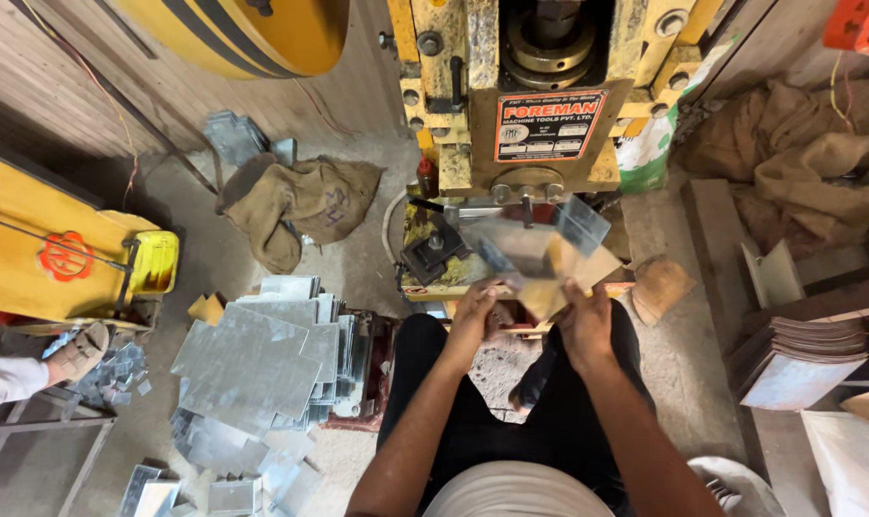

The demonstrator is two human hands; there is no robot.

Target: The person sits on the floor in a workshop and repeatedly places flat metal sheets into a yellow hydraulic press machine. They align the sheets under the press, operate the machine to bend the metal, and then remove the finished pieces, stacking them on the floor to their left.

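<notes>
I sit in front of a yellow press machine. Both hands hold one shiny bent sheet-metal piece just in front of the press bed. My left hand grips its lower left edge. My right hand grips the lower right edge. The piece is blurred, with a flap sticking up at the upper right. A dark die block sits on the bed left of the piece.
A stack of flat galvanised sheets lies on the floor at my left. Burlap sacks lie beyond it. Stacked sheets and boards stand at the right. Another person's sandalled foot shows at far left beside small metal offcuts.
</notes>
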